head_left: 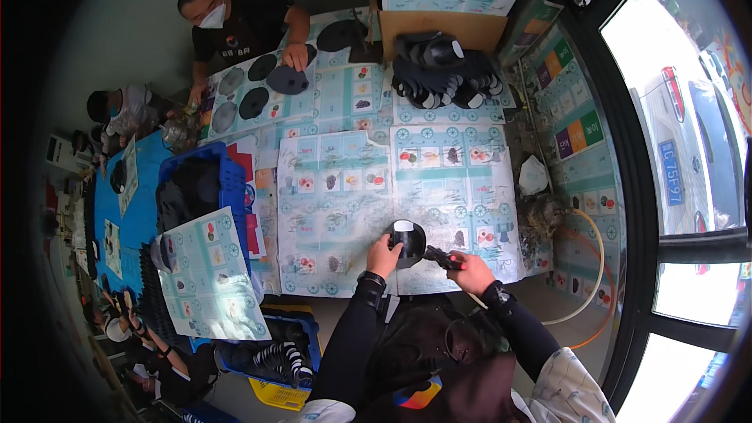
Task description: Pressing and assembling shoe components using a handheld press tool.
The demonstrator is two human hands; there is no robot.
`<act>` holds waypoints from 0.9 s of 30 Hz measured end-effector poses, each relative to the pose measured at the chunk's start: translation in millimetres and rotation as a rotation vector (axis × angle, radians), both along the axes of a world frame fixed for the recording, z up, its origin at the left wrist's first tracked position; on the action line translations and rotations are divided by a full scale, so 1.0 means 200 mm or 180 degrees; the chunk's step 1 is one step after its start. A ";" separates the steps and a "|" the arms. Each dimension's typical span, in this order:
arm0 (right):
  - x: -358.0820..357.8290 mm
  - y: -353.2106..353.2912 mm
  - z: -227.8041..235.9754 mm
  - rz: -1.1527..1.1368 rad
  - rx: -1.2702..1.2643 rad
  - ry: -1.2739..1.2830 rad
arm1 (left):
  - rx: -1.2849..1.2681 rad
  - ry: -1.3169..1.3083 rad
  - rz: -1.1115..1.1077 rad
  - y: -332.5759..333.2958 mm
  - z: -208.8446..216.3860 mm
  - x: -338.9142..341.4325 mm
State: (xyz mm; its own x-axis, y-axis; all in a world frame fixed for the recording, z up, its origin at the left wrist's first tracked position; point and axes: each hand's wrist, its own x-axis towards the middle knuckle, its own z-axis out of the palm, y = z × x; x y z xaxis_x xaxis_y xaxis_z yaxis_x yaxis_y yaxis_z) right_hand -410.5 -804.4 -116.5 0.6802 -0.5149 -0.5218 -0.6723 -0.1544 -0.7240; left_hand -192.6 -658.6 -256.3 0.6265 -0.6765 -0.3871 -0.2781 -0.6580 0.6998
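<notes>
My left hand [383,257] grips a glossy black rounded piece [412,254] with a white patch, its thumb lying over the near side. My right hand [473,273] is wrapped round a black gun-shaped tool [440,257] with a red part. The tool's front end points at the black piece and reaches close to its right side; whether they touch I cannot tell. A pale hose [565,319] curves toward my right hand from the right. Both hands are over the near edge of a table covered with printed sheets [337,188].
Dark curved pieces [446,82] are piled in a cardboard box [493,31] at the table's back. Across the table, a masked person touches a dark disc [287,80] among several others. A blue crate [229,223] of dark pieces stands left; another crate [312,337] sits below. An orange hose [609,298] hangs right.
</notes>
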 end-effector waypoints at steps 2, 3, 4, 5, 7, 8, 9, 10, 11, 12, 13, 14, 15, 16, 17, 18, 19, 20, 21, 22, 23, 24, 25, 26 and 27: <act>0.11 0.01 -0.03 0.0241 -0.0330 0.0027 | -0.0164 0.0096 0.0161 0.01 0.01 0.00; 0.16 0.00 -0.04 0.0320 -0.0394 0.0069 | -0.0306 0.0183 0.0349 0.03 0.02 0.00; 0.20 0.00 -0.04 0.0243 -0.0468 0.0037 | -0.0304 0.0191 0.0356 0.05 0.02 0.00; 0.22 0.00 -0.04 0.0232 -0.0588 0.0135 | -0.0343 0.0163 0.0400 0.06 0.03 0.01; 0.23 0.00 -0.08 0.0182 -0.0557 0.0134 | -0.0383 0.0133 0.0461 0.09 0.03 0.02; 0.23 0.01 -0.09 0.0325 -0.0613 0.0016 | -0.0335 0.0126 0.0422 0.10 0.03 0.01; 0.22 0.02 -0.09 0.0478 -0.0671 -0.0104 | -0.0291 0.0118 0.0394 0.11 0.03 0.01; 0.22 0.04 -0.09 0.0497 -0.0666 -0.0178 | -0.0296 0.0120 0.0412 0.12 0.03 0.01; 0.23 0.04 -0.10 0.0513 -0.0670 -0.0177 | -0.0300 0.0149 0.0411 0.12 0.03 0.02; 0.26 0.04 -0.10 0.0366 -0.0729 -0.0157 | -0.0300 0.0185 0.0404 0.12 0.04 0.02; 0.28 0.04 -0.09 0.0217 -0.0788 -0.0137 | -0.0298 0.0193 0.0411 0.12 0.04 0.01; 0.27 0.03 -0.07 0.0170 -0.0780 0.0084 | -0.0321 0.0223 0.0400 0.12 0.05 0.01; 0.27 0.03 -0.07 0.0178 -0.0781 0.0080 | -0.0350 0.0241 0.0393 0.11 0.06 0.01; 0.25 0.03 -0.06 0.0275 -0.0768 0.0054 | -0.0351 0.0238 0.0399 0.11 0.06 0.01; 0.24 0.03 -0.05 0.0369 -0.0753 0.0030 | -0.0336 0.0250 0.0395 0.12 0.07 0.01; 0.23 0.04 -0.05 0.0468 -0.0700 0.0055 | -0.0327 0.0268 0.0382 0.11 0.07 0.01; 0.23 0.04 -0.06 0.0459 -0.0705 0.0061 | -0.0332 0.0274 0.0372 0.10 0.07 0.01; 0.24 0.04 -0.07 0.0396 -0.0753 -0.0095 | -0.0375 0.0305 0.0401 0.10 0.07 0.01; 0.26 0.04 -0.07 0.0336 -0.0793 -0.0248 | -0.0409 0.0340 0.0432 0.10 0.07 0.01; 0.28 0.02 -0.06 0.0277 -0.0815 -0.0125 | -0.0403 0.0349 0.0422 0.10 0.07 0.01; 0.27 0.01 -0.04 0.0191 -0.0848 0.0060 | -0.0421 0.0312 0.0419 0.09 0.07 0.00; 0.26 0.00 -0.05 0.0214 -0.0866 0.0113 | -0.0441 0.0264 0.0418 0.08 0.07 0.00; 0.25 -0.01 -0.06 0.0238 -0.0884 0.0165 | -0.0438 0.0263 0.0412 0.09 0.07 0.01; 0.23 0.00 -0.06 0.0232 -0.0882 0.0164 | -0.0447 0.0276 0.0399 0.09 0.07 0.01; 0.20 0.01 -0.06 0.0283 -0.0885 0.0177 | -0.0455 0.0293 0.0389 0.09 0.07 0.00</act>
